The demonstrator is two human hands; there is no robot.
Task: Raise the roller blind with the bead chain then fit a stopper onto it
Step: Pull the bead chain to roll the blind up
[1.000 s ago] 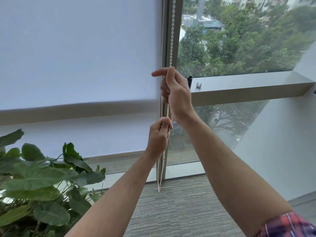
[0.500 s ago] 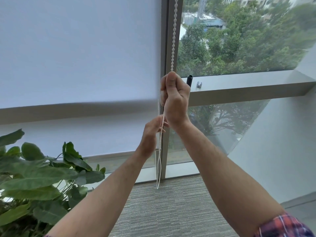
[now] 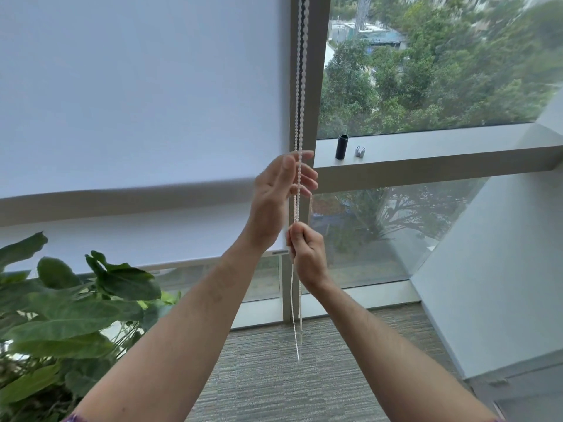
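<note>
The white roller blind (image 3: 137, 95) covers the left pane, and its bottom bar (image 3: 278, 253) hangs just left of my right fist. The white bead chain (image 3: 298, 86) runs down the window frame, and its loop ends near the floor (image 3: 298, 356). My left hand (image 3: 278, 190) is up at sill height, open, with fingers spread beside the chain. My right hand (image 3: 306, 254) is below it, shut on the chain. A small grey stopper (image 3: 360, 151) lies on the window ledge (image 3: 441, 147).
A black cylinder (image 3: 341, 146) stands on the ledge beside the stopper. A large leafy plant (image 3: 70, 315) fills the lower left. Grey carpet (image 3: 274, 376) lies below, and a white wall (image 3: 502, 269) slants in at the right.
My right hand has slid down from sill height, pulling the chain. My left hand let go below, rose and opened beside the chain. The blind's bottom bar sits slightly higher.
</note>
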